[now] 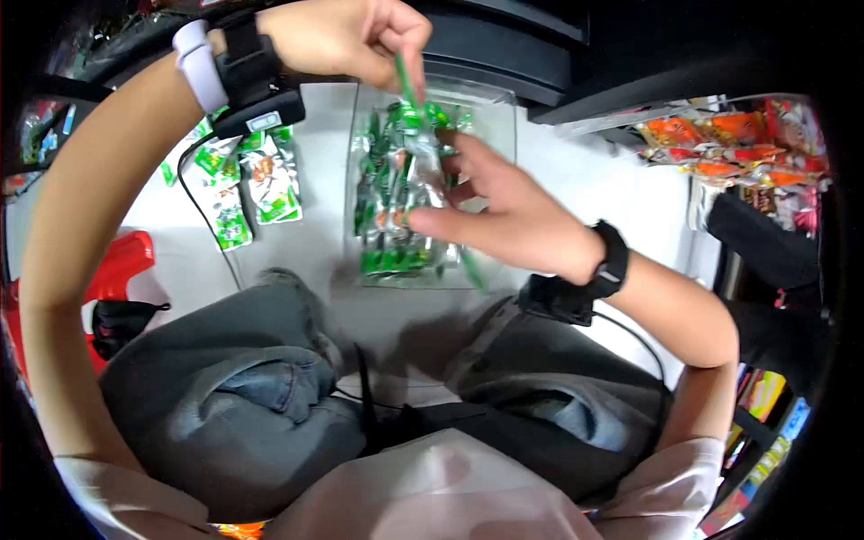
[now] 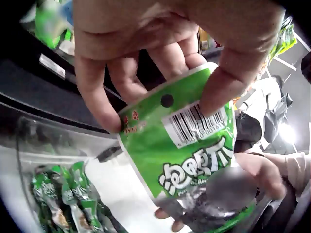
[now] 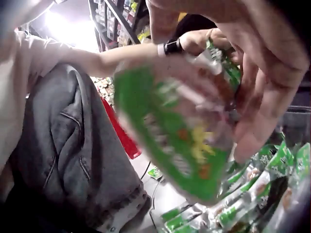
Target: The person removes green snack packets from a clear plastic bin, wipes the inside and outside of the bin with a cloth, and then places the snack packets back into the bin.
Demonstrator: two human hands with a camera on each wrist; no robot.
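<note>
In the left wrist view my left hand (image 2: 165, 43) pinches the green top of a snack packet (image 2: 194, 141) that has a barcode and a round hang hole. The packet hangs over a clear plastic tray (image 1: 513, 171), its see-through middle and green bottom end lower down. My right hand (image 1: 504, 207) is beside the packet's lower part, thumb and fingers spread on either side of it. Motion blurs the packet (image 3: 175, 136) in the right wrist view. Several similar green packets (image 1: 382, 261) lie lengthwise in the tray under my hands.
More green packets (image 1: 270, 175) lie on the white surface (image 1: 315, 108) left of the tray. Orange and red packets (image 1: 738, 135) are piled at the right. A red object (image 1: 126, 261) is at the left, and a dark ledge (image 1: 495, 54) runs behind the tray. Cables hang from both wrists.
</note>
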